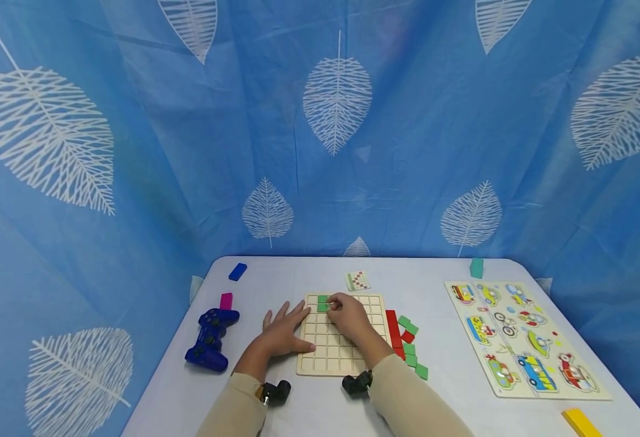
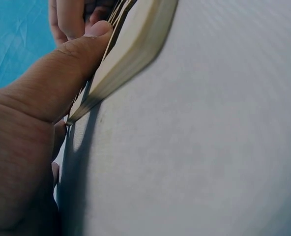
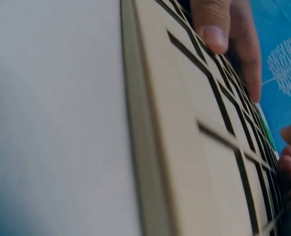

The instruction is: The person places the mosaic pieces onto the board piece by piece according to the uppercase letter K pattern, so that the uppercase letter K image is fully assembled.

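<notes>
A wooden grid board (image 1: 341, 346) lies on the white table (image 1: 451, 400) in front of me. Two green blocks (image 1: 322, 304) sit in its far left corner cells. My right hand (image 1: 335, 303) reaches over the board, its curled fingertips pinching the nearer green block. My left hand (image 1: 289, 323) lies flat beside the board, fingers spread. Its thumb (image 2: 74, 61) presses on the board's left edge (image 2: 133, 46). In the right wrist view the board's grid (image 3: 194, 147) fills the frame. The left thumb (image 3: 212, 24) lies at the top there, and a green sliver (image 3: 266, 132) shows far off.
Red blocks (image 1: 393, 328) and loose green blocks (image 1: 410, 351) lie right of the board. A pattern card (image 1: 357, 280) sits behind it. A blue game controller (image 1: 210, 338), magenta block (image 1: 225, 300) and blue block (image 1: 238, 271) are left. A vehicle puzzle (image 1: 522, 337), teal block (image 1: 476, 267) and yellow block (image 1: 580, 422) are right.
</notes>
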`<state>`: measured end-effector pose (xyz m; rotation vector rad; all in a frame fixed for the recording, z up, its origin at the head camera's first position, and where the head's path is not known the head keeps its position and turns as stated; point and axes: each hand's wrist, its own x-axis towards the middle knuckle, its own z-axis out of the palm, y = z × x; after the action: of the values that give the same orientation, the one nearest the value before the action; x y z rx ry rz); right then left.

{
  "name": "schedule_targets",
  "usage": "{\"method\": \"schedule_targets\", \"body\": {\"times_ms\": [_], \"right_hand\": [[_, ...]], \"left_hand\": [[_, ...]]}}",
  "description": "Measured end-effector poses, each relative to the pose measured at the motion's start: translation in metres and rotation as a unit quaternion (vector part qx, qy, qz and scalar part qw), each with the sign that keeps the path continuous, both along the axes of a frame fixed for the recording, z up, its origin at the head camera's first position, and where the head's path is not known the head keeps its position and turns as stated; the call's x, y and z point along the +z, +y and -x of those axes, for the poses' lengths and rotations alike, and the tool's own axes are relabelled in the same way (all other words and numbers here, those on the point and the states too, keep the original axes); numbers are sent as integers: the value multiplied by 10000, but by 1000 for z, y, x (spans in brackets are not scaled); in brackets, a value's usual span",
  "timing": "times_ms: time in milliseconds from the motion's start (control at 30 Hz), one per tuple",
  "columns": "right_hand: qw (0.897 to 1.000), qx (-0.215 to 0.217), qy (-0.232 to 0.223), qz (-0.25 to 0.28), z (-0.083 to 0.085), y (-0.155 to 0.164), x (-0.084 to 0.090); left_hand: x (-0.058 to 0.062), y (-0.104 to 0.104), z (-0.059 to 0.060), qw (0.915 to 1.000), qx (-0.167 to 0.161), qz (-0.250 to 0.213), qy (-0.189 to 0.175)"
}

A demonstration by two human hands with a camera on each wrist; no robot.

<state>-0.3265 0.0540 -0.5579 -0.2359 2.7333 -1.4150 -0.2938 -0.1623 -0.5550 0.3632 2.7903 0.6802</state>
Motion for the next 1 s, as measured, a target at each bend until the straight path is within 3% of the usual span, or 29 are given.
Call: {"method": "schedule_targets", "body": {"times_ms": [300,633,1000], "right_hand": [[9993,141,256,243,-14,27,3],[9973,-521,463,-215,-21,86,17],[9888,-1233,-22,-838,-27,144,12]], "left_hand": [[-1,-1,-1,10000,-21,-83,-39],[4,-1,-2,9998,20,-204,-13],[3,0,-2,9999,33,-135,-31]]}}
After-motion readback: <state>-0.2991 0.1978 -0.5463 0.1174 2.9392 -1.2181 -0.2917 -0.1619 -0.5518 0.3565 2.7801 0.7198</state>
